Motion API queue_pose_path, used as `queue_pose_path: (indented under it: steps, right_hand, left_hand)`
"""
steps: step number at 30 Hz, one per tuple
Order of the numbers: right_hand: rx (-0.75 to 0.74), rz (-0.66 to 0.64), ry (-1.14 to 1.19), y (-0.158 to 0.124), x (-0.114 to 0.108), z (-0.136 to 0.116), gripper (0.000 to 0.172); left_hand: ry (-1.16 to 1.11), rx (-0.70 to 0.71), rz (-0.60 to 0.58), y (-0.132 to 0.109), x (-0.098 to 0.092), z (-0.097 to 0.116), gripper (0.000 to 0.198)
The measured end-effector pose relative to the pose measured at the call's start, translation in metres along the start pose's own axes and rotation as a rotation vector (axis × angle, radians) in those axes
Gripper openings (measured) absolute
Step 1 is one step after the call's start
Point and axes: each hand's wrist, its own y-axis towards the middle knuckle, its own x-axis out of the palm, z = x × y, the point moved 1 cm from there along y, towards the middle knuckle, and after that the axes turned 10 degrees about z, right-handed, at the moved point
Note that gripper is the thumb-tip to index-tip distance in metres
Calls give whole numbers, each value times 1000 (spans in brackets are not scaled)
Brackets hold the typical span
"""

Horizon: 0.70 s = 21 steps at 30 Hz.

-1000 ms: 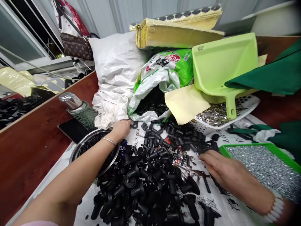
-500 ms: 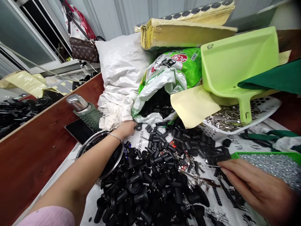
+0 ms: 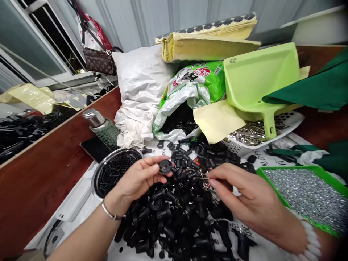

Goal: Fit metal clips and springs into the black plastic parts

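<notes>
My left hand [image 3: 146, 173] pinches a round black plastic disc [image 3: 165, 166] with a hole near its middle, held above the work surface. Close by on the right, my right hand [image 3: 239, 192] grips a thin metal strip [image 3: 200, 178] between thumb and fingertips, its free end pointing left toward the disc. Disc and strip are apart. Under both hands spreads a heap of black plastic parts [image 3: 165, 214], many with small metal hooks. Short black cylinders [image 3: 187, 154] lie behind it, with loose metal pieces partly hidden by my right hand.
A steel bowl [image 3: 95, 183] of black spiral-ridged pieces stands left, near a phone [image 3: 95, 149] and a flask [image 3: 104, 130]. At right is a green tray [image 3: 282, 203] of small silvery parts. Behind sit an open green-and-white bag [image 3: 199, 96], a white basket [image 3: 236, 145] and a light-green dustpan [image 3: 258, 79].
My left hand has come back from the open bag's front edge and now holds the black disc. My right hand has moved left with the metal strip, bringing both hands close together.
</notes>
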Motion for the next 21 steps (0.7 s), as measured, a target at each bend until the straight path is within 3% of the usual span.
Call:
queue_pose_path:
  steps: [2,5,15,21]
  right_hand:
    - [-34,-16,47,6,10,-16,11]
    - [-75,-48,59,8,19,-33,12]
    - [-254,-84,-132,-6,21,-61,21]
    - [-332,-137,-285,-8,25,-70,30]
  left_hand:
    - [-305,-106,-59,-21,13,-5,36]
    - [-468,-157,-70,-39,23,-11,32]
    - [-509,-132,-26,-61,35,-23,32]
    - [-405,-121,29,-66,35,-30,34]
